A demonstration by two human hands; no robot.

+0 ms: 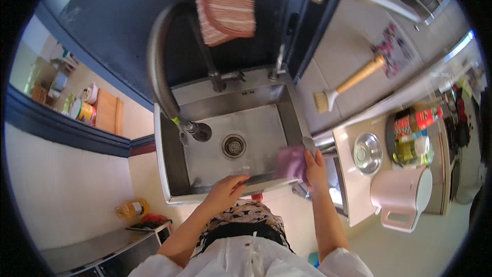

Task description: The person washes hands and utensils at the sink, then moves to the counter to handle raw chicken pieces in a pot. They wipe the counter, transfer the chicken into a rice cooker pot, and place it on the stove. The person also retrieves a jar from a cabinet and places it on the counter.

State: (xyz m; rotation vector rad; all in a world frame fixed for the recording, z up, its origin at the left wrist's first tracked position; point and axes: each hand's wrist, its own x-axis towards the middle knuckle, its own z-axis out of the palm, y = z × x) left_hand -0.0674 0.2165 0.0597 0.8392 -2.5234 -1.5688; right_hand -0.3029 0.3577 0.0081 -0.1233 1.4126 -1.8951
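Note:
My right hand (316, 169) grips a purple cloth (291, 162), blurred, over the right front corner of the stainless steel sink (246, 123). A grey rounded piece (309, 144) shows at its fingertips; I cannot tell what it belongs to. At the sink's front rim, my left hand (227, 192) has its fingers partly bent and a little apart, with nothing seen in them. A drain strainer (233, 146) lies in the sink floor. The curved faucet (155, 57) has its spray head (201, 132) over the basin's left side.
A wooden-handled brush (349, 82) hangs on the right wall. A striped towel (226, 5) hangs behind the sink. At the right stand a metal bowl (368, 154), a pink electric kettle (399, 196) and bottles (417, 123). An oil bottle (132, 208) lies at the lower left.

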